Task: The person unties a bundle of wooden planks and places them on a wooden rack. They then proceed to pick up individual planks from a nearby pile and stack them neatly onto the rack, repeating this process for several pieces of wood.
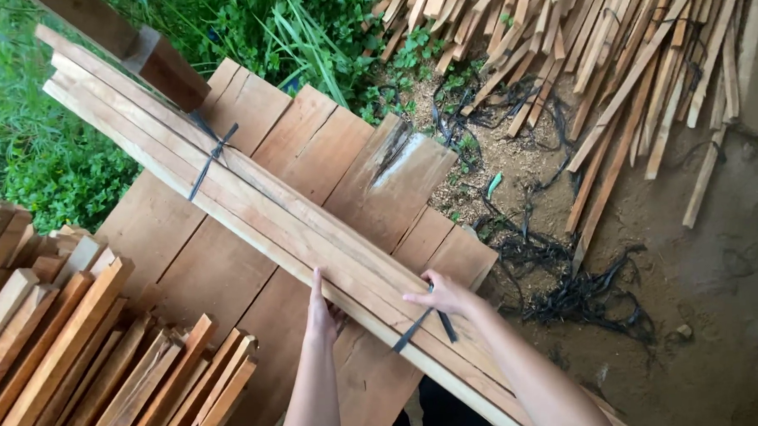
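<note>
- a long bundle of pale wooden slats (253, 201), tied with dark straps, lies diagonally across a platform of wide boards (309, 140).
- the left hand (321, 312) presses flat against the bundle's near edge, fingers together.
- the right hand (445, 295) rests on top, pinching a dark strap (416, 325).

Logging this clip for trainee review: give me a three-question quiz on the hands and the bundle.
1. True or false: the bundle of wooden slats lies across wide planks.
2. What does the right hand touch? A) black strap B) grass C) loose slats
3. Fill in: the left hand rests on the bundle's ___ edge, nearer the stacked slats.

Key: 1 true; 2 A; 3 left.
</note>
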